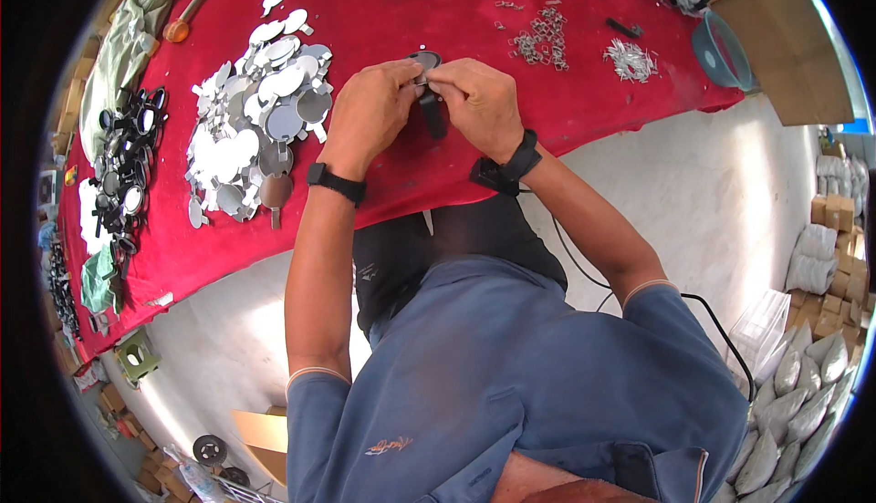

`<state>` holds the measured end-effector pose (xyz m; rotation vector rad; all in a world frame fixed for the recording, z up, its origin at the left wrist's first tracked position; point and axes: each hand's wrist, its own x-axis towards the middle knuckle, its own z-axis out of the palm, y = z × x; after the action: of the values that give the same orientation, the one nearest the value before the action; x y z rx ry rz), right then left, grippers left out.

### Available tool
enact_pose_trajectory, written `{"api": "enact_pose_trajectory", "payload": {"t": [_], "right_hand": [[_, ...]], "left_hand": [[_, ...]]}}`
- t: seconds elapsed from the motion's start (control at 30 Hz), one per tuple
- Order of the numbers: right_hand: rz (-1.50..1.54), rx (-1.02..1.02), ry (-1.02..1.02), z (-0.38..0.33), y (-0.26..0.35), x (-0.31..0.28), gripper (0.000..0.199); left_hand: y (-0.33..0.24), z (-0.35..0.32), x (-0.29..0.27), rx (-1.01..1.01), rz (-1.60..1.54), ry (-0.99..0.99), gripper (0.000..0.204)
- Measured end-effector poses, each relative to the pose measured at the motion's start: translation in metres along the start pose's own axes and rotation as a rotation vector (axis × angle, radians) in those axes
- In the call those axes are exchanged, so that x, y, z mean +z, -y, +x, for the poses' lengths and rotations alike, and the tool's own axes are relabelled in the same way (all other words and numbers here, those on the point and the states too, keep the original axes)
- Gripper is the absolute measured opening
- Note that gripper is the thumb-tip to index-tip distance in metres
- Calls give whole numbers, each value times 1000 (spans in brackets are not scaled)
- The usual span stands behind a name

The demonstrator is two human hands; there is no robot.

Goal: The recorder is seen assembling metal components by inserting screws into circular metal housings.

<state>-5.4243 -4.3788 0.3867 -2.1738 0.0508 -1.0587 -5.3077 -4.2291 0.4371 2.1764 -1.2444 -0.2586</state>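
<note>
Close together over the red cloth, both my hands work on a black round-headed piece with a short handle (432, 116). My left hand (372, 106) pinches it from the left at the base of its head. My right hand (478, 103) has thumb and fingers closed on the same spot from the right. The handle points toward me, and my fingers partly cover the grey round face. Whether a small part sits between my fingertips is too hidden to tell. Left of my left hand lies a heap of round, tabbed silver discs (284, 122).
Small metal links (547, 38) and a pile of thin silver pins (630, 61) lie to the right on the red cloth (383, 10). A blue-grey basin (721, 51) stands at the right edge. At left are black round-framed pieces (128, 165) and a wooden-handled mallet (179, 29).
</note>
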Motion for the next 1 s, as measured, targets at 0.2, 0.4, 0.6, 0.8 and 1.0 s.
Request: {"api": "enact_pose_trajectory", "payload": {"t": [0.2, 0.4, 0.6, 0.8, 1.0], "right_hand": [[21, 114, -34, -2, 4, -17, 16], [21, 217, 53, -12, 8, -32, 16], [-175, 290, -26, -32, -24, -95, 15], [-664, 558, -150, -46, -107, -210, 18], [-782, 756, 70, -38, -123, -236, 23]], "left_hand": [[7, 3, 1, 2, -38, -24, 33], [0, 9, 3, -17, 27, 9, 32], [5, 4, 5, 2, -1, -35, 34], [-6, 7, 8, -38, 40, -68, 35], [-8, 6, 11, -55, 65, -104, 34]]}}
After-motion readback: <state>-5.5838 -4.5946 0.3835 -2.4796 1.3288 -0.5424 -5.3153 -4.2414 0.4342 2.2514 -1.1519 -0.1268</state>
